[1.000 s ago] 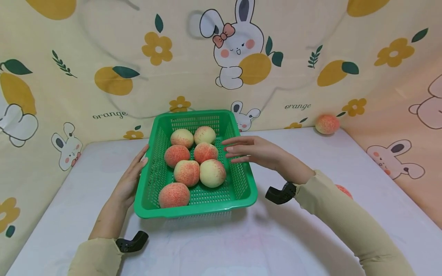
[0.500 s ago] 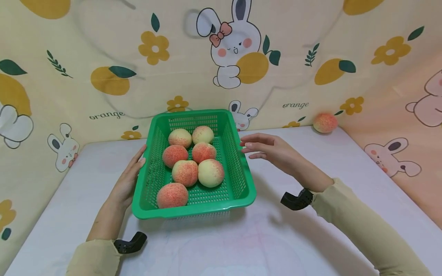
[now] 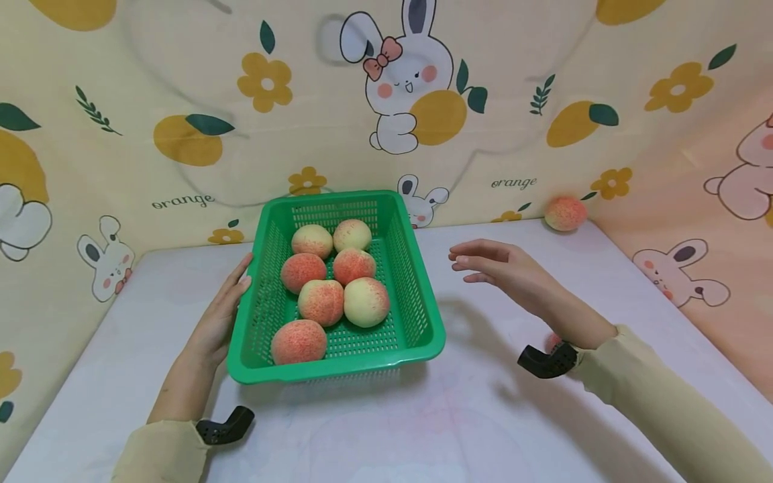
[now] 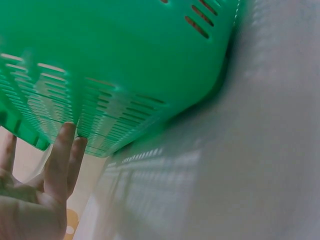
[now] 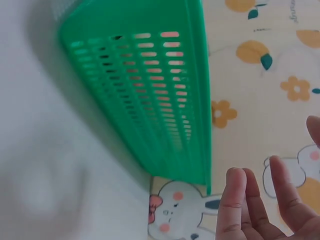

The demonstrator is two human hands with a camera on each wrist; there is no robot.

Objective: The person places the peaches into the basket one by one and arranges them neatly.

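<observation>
A green plastic basket (image 3: 338, 369) stands mid-table with several peaches in it, among them a red one (image 3: 298, 342) at its near left and a pale one (image 3: 366, 302) beside the middle. My left hand (image 3: 217, 322) touches the basket's left side; in the left wrist view its straight fingers (image 4: 61, 160) lie against the slotted outer wall. Apart from the basket, to its right, my right hand (image 3: 507, 272) hovers above the table with relaxed fingers and nothing in them. The right wrist view shows that hand (image 5: 270, 210) beyond the basket's outer wall (image 5: 145, 100).
One peach (image 3: 565, 213) sits at the table's back right corner. Another peach (image 3: 552, 342) is mostly hidden behind the right wrist and its black camera (image 3: 548, 361). A printed cloth backdrop (image 3: 338, 87) rises behind the white table (image 3: 386, 429).
My right hand has drawn back from over the basket's right rim to the right, away from the basket. The left hand stays at the basket's side, and the peaches inside keep their places.
</observation>
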